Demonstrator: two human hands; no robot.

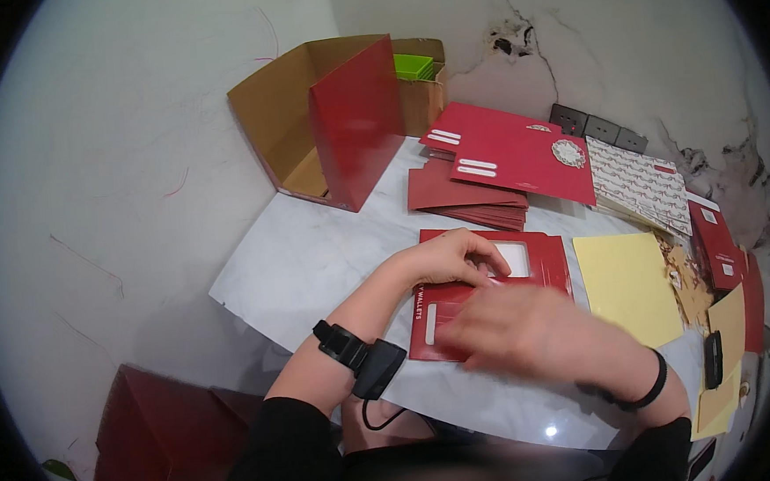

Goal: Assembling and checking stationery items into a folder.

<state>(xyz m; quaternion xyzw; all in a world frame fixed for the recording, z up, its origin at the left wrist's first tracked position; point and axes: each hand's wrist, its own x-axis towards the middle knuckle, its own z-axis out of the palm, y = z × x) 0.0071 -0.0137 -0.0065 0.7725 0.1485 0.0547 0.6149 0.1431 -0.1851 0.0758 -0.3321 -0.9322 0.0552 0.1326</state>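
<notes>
My red folder [549, 257] lies flat near the middle of the table's near edge, probably so that both my hands reach it easily. My left hand [448, 259] arches over its far part, the fingers bent, with thumb and fingertips close together beside the white window [516, 257]; I can't tell whether they pinch anything, though they seem placed to steady the folder. My right hand [536, 333] is a blur over the near right part, so I can't tell if its fingers are apart or together.

Toward the table's far edge sit the brown cards [466, 196], stacked, I'd guess, to be within reach, with the red covers [520, 148] partly over them. The patterned sheet [637, 181] and yellow sheet [626, 283] lie toward the right edge. An open box [356, 123] stands upright at the far left edge, perhaps there to leave me elbow room.

The table [289, 255] has a pale, grey-veined top, glossy under a small reflected light. Behind it rises a veined wall [638, 49], dark sockets [603, 128] at its foot.
</notes>
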